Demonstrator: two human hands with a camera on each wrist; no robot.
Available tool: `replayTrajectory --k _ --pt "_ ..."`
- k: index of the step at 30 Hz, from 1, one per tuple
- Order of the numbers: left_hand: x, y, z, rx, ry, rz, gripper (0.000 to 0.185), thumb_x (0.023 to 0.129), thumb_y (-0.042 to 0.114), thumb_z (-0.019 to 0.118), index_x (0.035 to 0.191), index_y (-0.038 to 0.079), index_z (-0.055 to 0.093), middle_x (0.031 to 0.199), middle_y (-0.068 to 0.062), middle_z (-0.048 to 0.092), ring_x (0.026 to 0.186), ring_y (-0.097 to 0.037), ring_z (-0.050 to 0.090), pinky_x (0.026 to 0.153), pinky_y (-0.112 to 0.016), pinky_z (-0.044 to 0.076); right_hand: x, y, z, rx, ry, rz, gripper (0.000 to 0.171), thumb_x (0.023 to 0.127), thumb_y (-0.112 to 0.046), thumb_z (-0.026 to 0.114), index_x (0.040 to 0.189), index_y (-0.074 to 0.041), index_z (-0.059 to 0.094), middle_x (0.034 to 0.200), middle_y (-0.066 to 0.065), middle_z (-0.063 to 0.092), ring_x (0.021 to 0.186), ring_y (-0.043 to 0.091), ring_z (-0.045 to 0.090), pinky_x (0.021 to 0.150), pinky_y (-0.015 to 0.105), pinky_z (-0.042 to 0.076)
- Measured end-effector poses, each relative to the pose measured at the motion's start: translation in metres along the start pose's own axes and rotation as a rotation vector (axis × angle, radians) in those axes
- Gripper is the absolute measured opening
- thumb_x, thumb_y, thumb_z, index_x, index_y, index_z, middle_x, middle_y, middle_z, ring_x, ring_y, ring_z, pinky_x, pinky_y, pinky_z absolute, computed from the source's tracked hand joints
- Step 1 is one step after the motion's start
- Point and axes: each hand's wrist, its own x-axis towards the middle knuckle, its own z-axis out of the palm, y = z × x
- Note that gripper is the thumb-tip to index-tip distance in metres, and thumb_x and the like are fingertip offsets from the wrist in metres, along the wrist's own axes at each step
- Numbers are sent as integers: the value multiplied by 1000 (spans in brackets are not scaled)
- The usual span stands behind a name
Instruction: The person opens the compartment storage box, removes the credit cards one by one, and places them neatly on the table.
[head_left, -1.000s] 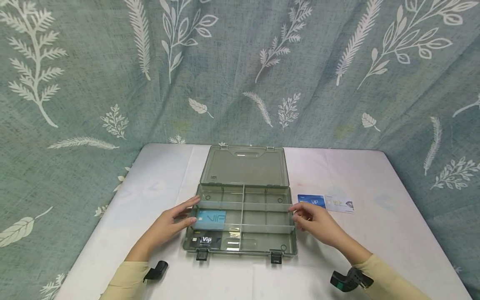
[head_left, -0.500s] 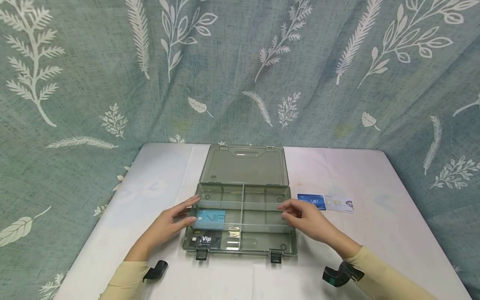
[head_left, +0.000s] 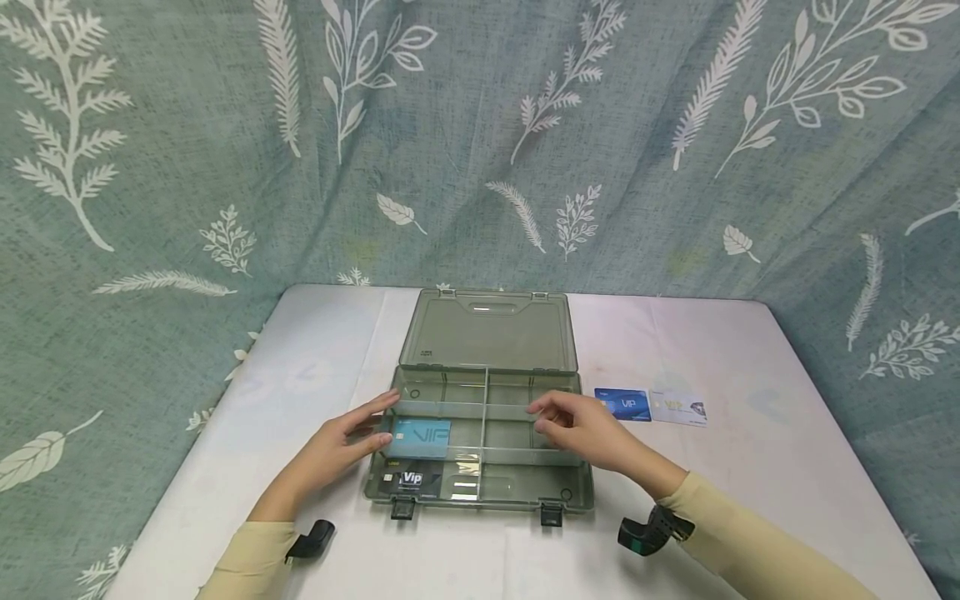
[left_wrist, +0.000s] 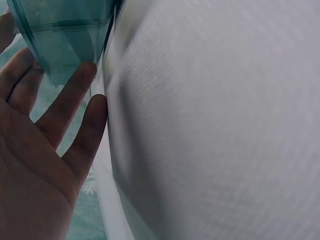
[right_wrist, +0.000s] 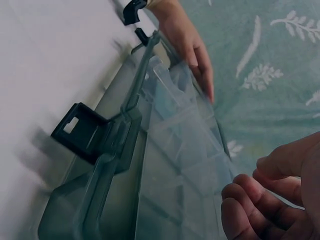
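L hand (head_left: 341, 437) – fingers spread, nil gripped, touching L side of box (head_left: 536, 482) | R hand (head_left: 581, 427) – loosely curled, nil held, above R compts | box on tbl (head_left: 757, 492), lid (head_left: 491, 333) back

Head view: one, set above and behind both your hands; faces forward and down; farthest of the three, taking in your left hand (head_left: 337, 442), your right hand (head_left: 588, 429), the box (head_left: 510, 432) between them and the leaf-print cloth (head_left: 480, 167) beyond. Left wrist view: one, close, rolled sideways; faces along your left palm past the fingers, white tabletop (left_wrist: 220, 120) beside them. Right wrist view: one, close, tilted; faces across the box toward your left hand. Shared, head and right wrist: both hands, box, cloth.
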Motion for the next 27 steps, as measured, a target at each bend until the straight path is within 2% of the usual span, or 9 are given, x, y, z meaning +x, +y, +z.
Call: replayTrajectory --k 4,8,15,24,27 --pt "1 0 0 1 -4 1 59 100 28 67 155 17 46 163 0 36 130 -35 57 109 -53 45 8 -5 6 -10 -18 -4 19 101 -17 64 119 -15 71 96 8 71 66 11 57 54 26 49" --pt "0 0 0 3 -8 -7 60 100 29 67 155 17 46 163 0 36 131 -35 56 109 -54 45 17 -11 12 -52 -27 -38 19 101 -18 64 118 -17 71 95 -1 70 73 9 59 60 26 52" --pt "0 1 1 21 0 -17 60 99 29 68 154 17 47 163 1 36 130 -35 57 108 -53 47 32 -20 21 -96 -57 -73 20 101 -19 64 118 -13 72 96 -7 68 82 8 61 70 27 54" --pt "0 3 -1 6 -7 -15 61 99 30 68 155 17 46 163 2 36 131 -34 56 109 -52 46 50 -28 35 -4 -121 -36 25 101 -18 65 125 -15 70 102 -7 68 90 9 63 74 27 56" --pt "0 2 -1 5 -10 -16 61 100 30 68 155 17 46 163 2 36 131 -34 56 109 -52 46 56 -32 39 53 -160 -31 31 99 -16 66 130 -11 67 108 0 70 93 12 64 77 28 56"
